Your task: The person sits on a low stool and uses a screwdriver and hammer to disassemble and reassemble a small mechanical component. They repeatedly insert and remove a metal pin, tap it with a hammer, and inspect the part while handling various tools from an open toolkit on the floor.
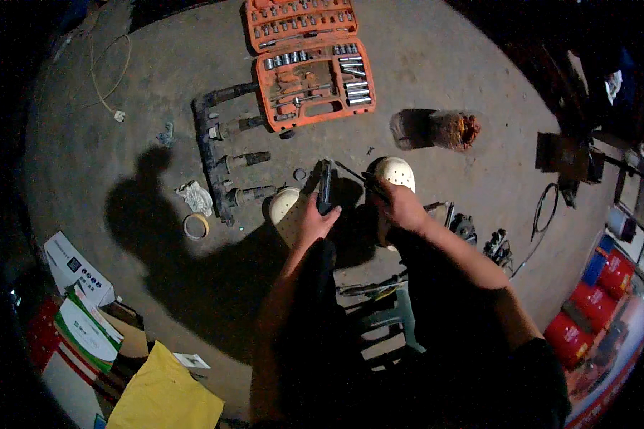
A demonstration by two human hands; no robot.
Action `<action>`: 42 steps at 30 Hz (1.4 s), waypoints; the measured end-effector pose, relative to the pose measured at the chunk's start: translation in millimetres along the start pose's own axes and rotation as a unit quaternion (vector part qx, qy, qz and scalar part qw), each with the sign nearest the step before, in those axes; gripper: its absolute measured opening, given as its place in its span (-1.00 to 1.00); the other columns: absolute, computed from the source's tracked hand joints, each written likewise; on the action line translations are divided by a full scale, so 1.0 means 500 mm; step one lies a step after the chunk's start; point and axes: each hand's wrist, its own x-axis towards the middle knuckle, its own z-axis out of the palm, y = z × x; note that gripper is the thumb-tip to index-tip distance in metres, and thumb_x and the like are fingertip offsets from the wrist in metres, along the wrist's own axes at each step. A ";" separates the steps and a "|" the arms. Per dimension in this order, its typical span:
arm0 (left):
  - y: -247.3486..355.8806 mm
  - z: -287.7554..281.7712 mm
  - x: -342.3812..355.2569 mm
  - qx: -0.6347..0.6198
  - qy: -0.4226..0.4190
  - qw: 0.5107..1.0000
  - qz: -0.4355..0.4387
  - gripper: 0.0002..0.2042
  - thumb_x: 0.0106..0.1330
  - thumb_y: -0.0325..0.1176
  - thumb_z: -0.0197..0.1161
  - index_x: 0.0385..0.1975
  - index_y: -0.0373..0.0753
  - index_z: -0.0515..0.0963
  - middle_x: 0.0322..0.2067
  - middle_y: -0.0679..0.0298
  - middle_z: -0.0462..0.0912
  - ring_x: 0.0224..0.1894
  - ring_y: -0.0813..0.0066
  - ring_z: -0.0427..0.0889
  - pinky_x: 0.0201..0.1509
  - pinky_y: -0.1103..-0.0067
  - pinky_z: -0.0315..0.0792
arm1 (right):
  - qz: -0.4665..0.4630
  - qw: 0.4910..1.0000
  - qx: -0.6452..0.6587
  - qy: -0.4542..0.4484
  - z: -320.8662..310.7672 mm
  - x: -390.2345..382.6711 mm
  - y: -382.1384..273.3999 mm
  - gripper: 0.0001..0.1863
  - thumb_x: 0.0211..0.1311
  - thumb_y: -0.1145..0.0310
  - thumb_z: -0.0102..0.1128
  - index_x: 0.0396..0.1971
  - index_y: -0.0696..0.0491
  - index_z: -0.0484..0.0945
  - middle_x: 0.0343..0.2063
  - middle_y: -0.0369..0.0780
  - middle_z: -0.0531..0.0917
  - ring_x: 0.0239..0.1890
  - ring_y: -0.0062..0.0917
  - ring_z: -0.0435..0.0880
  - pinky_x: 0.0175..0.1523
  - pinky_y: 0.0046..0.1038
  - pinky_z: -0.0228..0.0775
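My left hand (317, 223) is closed around a dark, elongated part (325, 187), held upright between my feet. In my right hand (403, 207) is a dark-handled tool with a thin shaft (349, 170), which looks like a screwdriver. Its tip points left toward the upper end of the dark part; whether they touch I cannot tell. The fingers partly hide the tool's handle. On the floor just left of the held part lies a small dark round piece (300, 174). Beyond my hands is an open orange socket set case (317, 118) with sockets in its slots.
A black pipe-like manifold with several branches (206, 154) lies left of my feet, by a tape roll (196, 227) and a crumpled white glove (195, 197). Cream clogs (396, 171) are on my feet. Mechanical parts (464, 229) sit at right; boxes (79, 268) stand at left.
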 end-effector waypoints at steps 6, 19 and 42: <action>0.025 -0.009 -0.006 0.103 -0.030 0.994 0.003 -0.13 -0.04 -0.05 0.38 0.17 -0.44 0.09 -0.03 -0.09 0.39 0.02 0.11 0.41 0.06 0.37 0.30 | -0.029 0.999 0.007 -0.019 0.001 0.018 -0.007 -0.51 0.06 0.37 0.10 0.06 0.05 0.32 -0.38 0.06 0.58 -0.30 -0.05 0.56 -0.22 -0.14 0.39; 0.056 0.004 -0.018 0.162 0.037 0.986 0.012 -0.50 0.00 -0.21 0.31 -0.09 -0.27 0.30 -0.30 -0.07 0.55 -0.22 -0.06 0.54 -0.21 0.24 0.42 | -0.002 0.998 -0.055 -0.023 -0.003 0.056 -0.031 -0.68 0.08 0.34 0.13 -0.14 0.08 0.48 -0.45 0.01 0.58 -0.39 -0.10 0.55 -0.28 -0.25 0.39; 0.058 -0.003 -0.012 0.264 -0.002 0.964 -0.028 -0.47 -0.06 -0.25 0.33 -0.08 -0.33 0.34 -0.21 -0.10 0.49 -0.12 -0.06 0.47 -0.07 0.24 0.38 | 0.037 0.973 -0.224 -0.044 -0.043 0.178 -0.144 -0.80 -0.09 0.31 0.16 -0.44 0.07 0.56 -0.51 -0.05 0.60 -0.37 -0.13 0.60 -0.27 -0.17 0.46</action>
